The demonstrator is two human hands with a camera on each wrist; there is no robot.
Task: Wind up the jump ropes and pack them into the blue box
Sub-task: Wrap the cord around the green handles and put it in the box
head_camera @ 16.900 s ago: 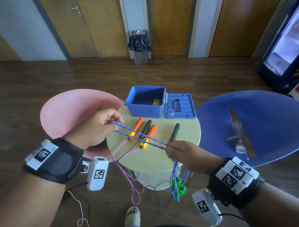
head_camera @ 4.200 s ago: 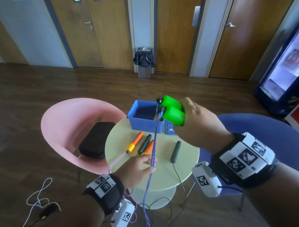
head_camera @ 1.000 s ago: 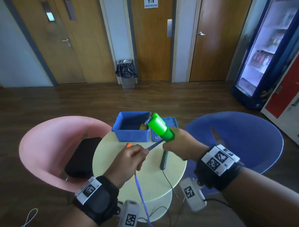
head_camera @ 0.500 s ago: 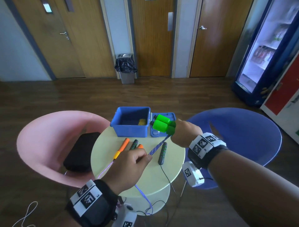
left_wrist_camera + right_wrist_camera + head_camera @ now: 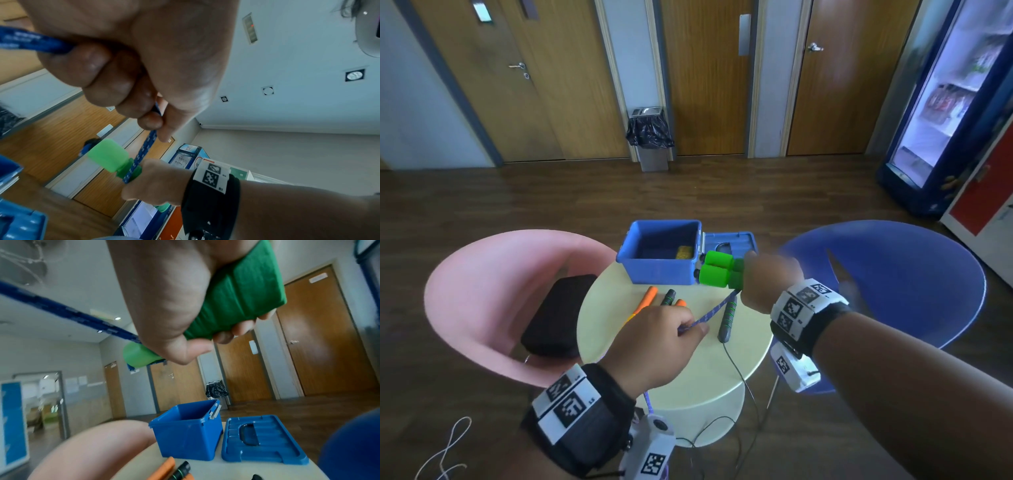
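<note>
My right hand [image 5: 763, 281] grips the two green handles [image 5: 717, 272] of a jump rope side by side, just right of the open blue box [image 5: 661, 270]. Its blue patterned rope [image 5: 709, 313] runs taut down to my left hand [image 5: 664, 339], which pinches it over the round table [image 5: 688, 370]. In the left wrist view the rope [image 5: 144, 154] crosses the green handles [image 5: 111, 157]. The right wrist view shows the green handles [image 5: 236, 293] in my fist above the blue box [image 5: 185, 433]. Orange handles [image 5: 649, 298] and dark handles [image 5: 726, 318] of other ropes lie on the table.
The box's blue lid [image 5: 729, 241] lies beside it. A pink chair [image 5: 493, 294] holding a black case [image 5: 558, 315] stands left, a blue chair [image 5: 893, 284] right. Rope ends hang off the table's front edge. A bin [image 5: 650, 140] and a fridge [image 5: 955, 109] stand farther off.
My right hand has turned the green handles from pointing up to lying sideways near the box. The rope between my hands has shortened while the left hand stayed over the table.
</note>
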